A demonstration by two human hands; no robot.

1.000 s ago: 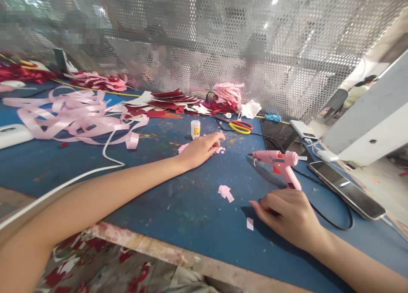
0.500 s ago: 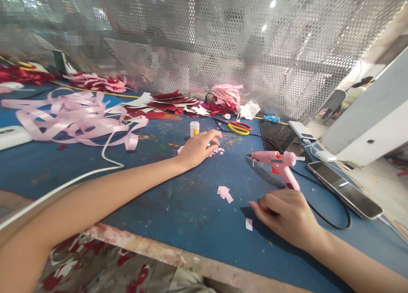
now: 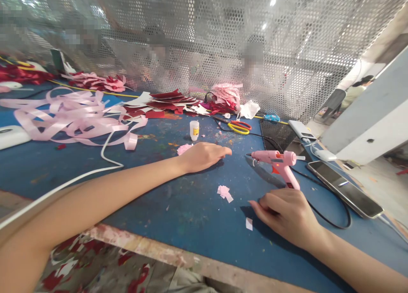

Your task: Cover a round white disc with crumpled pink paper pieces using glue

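Note:
My left hand (image 3: 205, 157) lies low over the blue tabletop with its fingers stretched out to the right. Pink paper scraps (image 3: 185, 149) peek out behind its wrist, and whatever is under the palm is hidden. Just behind the hand stands a small clear bottle (image 3: 194, 130) with a yellow label. My right hand (image 3: 285, 214) rests on the table, fingers curled under and thumb sticking out, nothing visible in it. A pink glue gun (image 3: 277, 159) stands upright just beyond its knuckles. Several pink squares (image 3: 225, 193) form a little pile between the hands, and a single square (image 3: 249, 223) lies near my right thumb.
Pink ribbon (image 3: 76, 118) is heaped at left, with a white cable (image 3: 79, 174) in front. Red and white sheets (image 3: 165, 103) and scissors (image 3: 239, 127) lie at the back. A phone (image 3: 346, 189) and black cord are at right. A perforated metal screen (image 3: 204, 42) stands behind.
My left hand has lowered and shifted slightly right, its fingers straightening over the scraps that showed beside them. The bottle is now in fuller view. My right hand and the glue gun have stayed put.

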